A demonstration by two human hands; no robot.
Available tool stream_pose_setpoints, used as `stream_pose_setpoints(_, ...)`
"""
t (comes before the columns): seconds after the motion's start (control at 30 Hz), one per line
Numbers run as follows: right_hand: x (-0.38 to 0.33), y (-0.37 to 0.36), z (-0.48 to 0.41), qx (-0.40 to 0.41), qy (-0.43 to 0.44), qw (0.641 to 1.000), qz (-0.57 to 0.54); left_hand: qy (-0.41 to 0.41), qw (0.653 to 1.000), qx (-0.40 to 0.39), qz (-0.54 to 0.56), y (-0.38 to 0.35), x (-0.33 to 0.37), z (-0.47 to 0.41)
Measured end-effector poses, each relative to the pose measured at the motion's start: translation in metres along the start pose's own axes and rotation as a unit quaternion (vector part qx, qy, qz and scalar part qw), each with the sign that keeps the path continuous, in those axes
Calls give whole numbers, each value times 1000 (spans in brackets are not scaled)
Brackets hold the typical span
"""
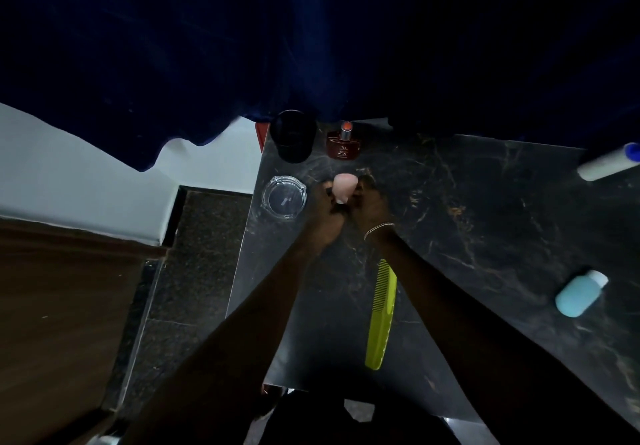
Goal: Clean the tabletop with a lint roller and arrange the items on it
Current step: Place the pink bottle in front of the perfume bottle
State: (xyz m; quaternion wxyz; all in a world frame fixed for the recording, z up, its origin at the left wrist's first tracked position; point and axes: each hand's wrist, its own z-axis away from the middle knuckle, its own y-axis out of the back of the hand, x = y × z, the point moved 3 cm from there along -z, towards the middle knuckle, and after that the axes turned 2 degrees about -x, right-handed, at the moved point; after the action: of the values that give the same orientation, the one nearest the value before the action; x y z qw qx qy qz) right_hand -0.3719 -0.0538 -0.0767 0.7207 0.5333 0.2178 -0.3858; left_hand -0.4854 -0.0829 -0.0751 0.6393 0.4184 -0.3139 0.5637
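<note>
Both my hands meet at a pink egg-shaped makeup sponge (343, 188) near the far left of the dark marble tabletop (485, 209). My left hand (327, 207) grips it from the left and my right hand (370, 204), with a thin bracelet at the wrist, closes on it from the right. A clear glass ashtray (284, 196) sits just left of the hands. Behind them stand a black cup (293, 136) and a brown perfume bottle (344, 144). A lime-green comb (381, 313) lies between my forearms. No lint roller is identifiable.
A light blue bottle (579, 293) lies at the right of the table, and a white tube with a blue cap (609, 164) lies at the far right edge. A dark blue curtain (242, 46) hangs behind. The table's left edge drops to a speckled floor (194, 254).
</note>
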Motion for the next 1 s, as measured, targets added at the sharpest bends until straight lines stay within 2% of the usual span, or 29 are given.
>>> stream_pose_setpoints(0.47, -1, -12, -11, -5, 6, 1000, 20, -24, 999, -33, 7, 4, -11, -15)
stream_pose_setpoints(0.83, -1, -15, -2, 11, 21, 999, 21, -36, 998, -30, 42, 3, -15, -9)
stream_pose_setpoints(1.0, -1, -14, -5, -17, 7, 999, 43, -29, 998, -29, 45, 3, -12, -7)
